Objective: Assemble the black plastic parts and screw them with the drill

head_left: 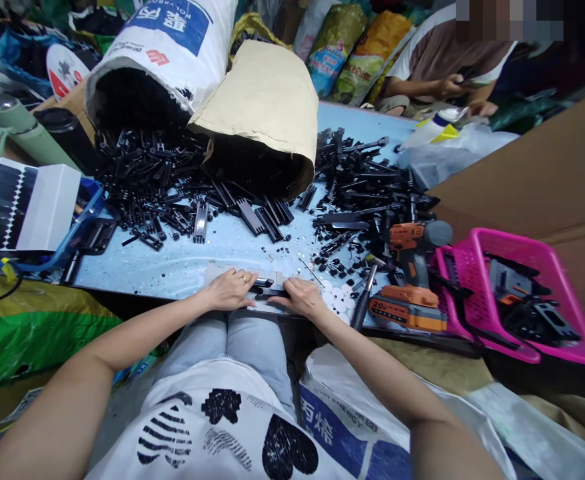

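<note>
At the table's front edge, my left hand (229, 289) is closed on the left end of a black elongated plastic part (267, 292). My right hand (303, 297) grips its right end, thumb and fingers pressed round it. The fingers cover much of the part, so its exact kind does not show. Under both hands is a pale grey flat piece (216, 270) on the blue tabletop (172, 267). Just right of my right hand lie several white round discs (341, 300) and a hammer (365, 297).
An orange and black cordless drill (415, 277) stands beside a pink basket (537, 260) of black parts. Heaps of black plastic pieces (157, 180) spill from a white sack (172, 60) and a beige sack (267, 93). A blue tray (67, 243) is at left. Another person (437, 73) sits across.
</note>
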### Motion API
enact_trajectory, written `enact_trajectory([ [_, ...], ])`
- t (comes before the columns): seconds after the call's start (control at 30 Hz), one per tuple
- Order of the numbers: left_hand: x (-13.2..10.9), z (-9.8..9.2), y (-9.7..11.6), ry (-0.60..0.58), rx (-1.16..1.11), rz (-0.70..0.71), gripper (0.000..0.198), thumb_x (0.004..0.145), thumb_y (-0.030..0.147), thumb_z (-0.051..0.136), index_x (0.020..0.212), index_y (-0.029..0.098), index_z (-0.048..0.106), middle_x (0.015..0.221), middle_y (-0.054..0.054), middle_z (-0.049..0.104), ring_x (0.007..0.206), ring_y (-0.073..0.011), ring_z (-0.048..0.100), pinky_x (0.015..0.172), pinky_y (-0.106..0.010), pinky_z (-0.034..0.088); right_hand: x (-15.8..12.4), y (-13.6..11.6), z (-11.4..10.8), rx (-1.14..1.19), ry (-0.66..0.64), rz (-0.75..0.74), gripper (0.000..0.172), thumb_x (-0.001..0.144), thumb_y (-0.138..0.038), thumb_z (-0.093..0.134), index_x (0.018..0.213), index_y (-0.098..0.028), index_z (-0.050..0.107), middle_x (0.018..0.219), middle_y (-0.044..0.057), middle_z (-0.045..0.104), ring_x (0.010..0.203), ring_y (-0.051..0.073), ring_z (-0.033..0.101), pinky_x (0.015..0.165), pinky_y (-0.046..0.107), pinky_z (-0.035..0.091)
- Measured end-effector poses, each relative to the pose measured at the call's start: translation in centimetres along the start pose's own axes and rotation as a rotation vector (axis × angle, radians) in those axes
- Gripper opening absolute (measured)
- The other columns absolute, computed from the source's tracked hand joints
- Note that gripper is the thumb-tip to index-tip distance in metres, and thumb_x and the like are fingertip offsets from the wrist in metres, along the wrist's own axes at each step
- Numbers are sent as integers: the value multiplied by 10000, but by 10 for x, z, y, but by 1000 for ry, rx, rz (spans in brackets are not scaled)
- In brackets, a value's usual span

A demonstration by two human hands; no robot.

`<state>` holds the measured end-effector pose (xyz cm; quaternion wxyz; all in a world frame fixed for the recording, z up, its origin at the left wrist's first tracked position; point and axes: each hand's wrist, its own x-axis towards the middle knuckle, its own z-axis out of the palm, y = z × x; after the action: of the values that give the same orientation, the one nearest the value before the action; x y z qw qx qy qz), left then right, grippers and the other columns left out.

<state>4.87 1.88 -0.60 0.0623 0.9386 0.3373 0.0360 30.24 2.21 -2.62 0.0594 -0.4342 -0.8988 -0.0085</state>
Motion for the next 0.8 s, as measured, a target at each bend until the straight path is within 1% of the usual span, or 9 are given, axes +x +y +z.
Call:
enact_trajectory([
  [0.13, 2, -7, -17, 1, -163, -4, 423, 952, 414, 331, 1202, 165, 565, 1044, -97, 643, 967, -192, 574, 792, -285, 407, 2, 5, -17, 126, -74, -21, 592, 849, -684, 357, 675, -161, 571, 654, 69, 598, 613, 157, 543, 563, 249, 302],
  [0.27, 3, -15, -24, -18, -378, 9, 418, 982, 289, 238, 1051, 249, 649, 955, -11, 680, 893, -121, 612, 786, -226, 410, 0, 3, -35, 334, -160, -102, 620, 801, -742, 360, 676, -169, 562, 606, 34, 580, 566, 140, 535, 541, 236, 295],
  [0.33, 3, -17, -21, -22, -362, -62, 424, 976, 325, 269, 952, 222, 679, 899, -30, 690, 862, -135, 628, 771, -236, 421, -1, -5, -41, 348, -167, -98, 614, 779, -753, 389, 670, -173, 558, 599, 32, 576, 561, 141, 537, 536, 238, 289],
  [0.4, 4, -17, -16, -15, -265, -227, 475, 965, 407, 295, 853, 175, 694, 858, -78, 696, 838, -175, 643, 743, -266, 438, 0, -16, -48, 272, -173, -59, 587, 800, -727, 399, 692, -174, 564, 635, 47, 596, 585, 151, 553, 540, 246, 286],
  [0.47, 6, -18, -9, -6, -167, -406, 559, 955, 474, 279, 816, 135, 701, 850, -128, 699, 825, -214, 656, 716, -295, 452, 6, -28, -53, 149, -208, 6, 556, 830, -690, 399, 748, -171, 582, 691, 71, 621, 621, 167, 570, 555, 256, 290],
  [0.53, 8, -20, -4, -3, -107, -521, 611, 952, 500, 255, 826, 111, 709, 852, -155, 702, 816, -238, 665, 696, -310, 461, 14, -38, -57, 40, -219, 65, 539, 833, -672, 422, 845, -163, 598, 766, 98, 640, 686, 191, 585, 589, 267, 311],
  [0.6, 9, -22, 0, 0, -73, -574, 627, 953, 501, 246, 838, 101, 715, 845, -161, 704, 805, -246, 671, 686, -314, 467, 24, -45, -59, -19, -164, 54, 542, 820, -650, 474, 992, -148, 589, 887, 132, 642, 806, 233, 582, 659, 291, 341],
  [0.67, 9, -26, 2, 6, -55, -583, 625, 956, 492, 244, 850, 100, 718, 844, -162, 707, 796, -245, 674, 682, -314, 471, 33, -49, -58, -29, -96, -41, 535, 811, -585, 545, 1090, -129, 553, 984, 154, 620, 902, 266, 548, 741, 329, 349],
  [0.8, 5, -30, 5, 8, -51, -544, 637, 956, 494, 231, 851, 103, 722, 840, -164, 710, 782, -245, 677, 668, -313, 470, 42, -49, -50, 5, -75, -221, 440, 788, -466, 613, 1037, -107, 562, 947, 139, 605, 878, 265, 505, 765, 356, 341],
])
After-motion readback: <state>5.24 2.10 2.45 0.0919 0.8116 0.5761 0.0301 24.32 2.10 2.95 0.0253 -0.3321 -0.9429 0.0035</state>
